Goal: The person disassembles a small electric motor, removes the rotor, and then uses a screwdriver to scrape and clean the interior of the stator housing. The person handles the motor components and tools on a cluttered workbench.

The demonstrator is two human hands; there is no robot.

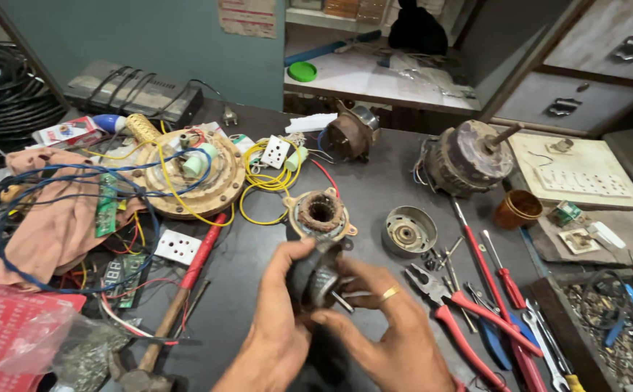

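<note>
Both hands up over the bench point(258, 247), sharing one small motor rotor point(321, 282). Left hand point(276, 327) wraps its left side, thumb over the top; right hand point(389, 334), ring on one finger, pinches the shaft end. Stator with copper winding point(321, 214) sits just behind. Round metal end cap point(408, 231) to the right, red-handled pliers point(451, 308) and screwdrivers point(487, 265) beside it. Hammer point(175, 308) lies left.

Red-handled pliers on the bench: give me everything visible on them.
The pliers lie flat on the dark bench, right of the right hand. Grey metal jaws point up-left, slightly parted; two red sleeved handles splay down-right, the upper one crossing over a blue-handled tool. Small screws lie by the nose. No hand touches them.
</note>
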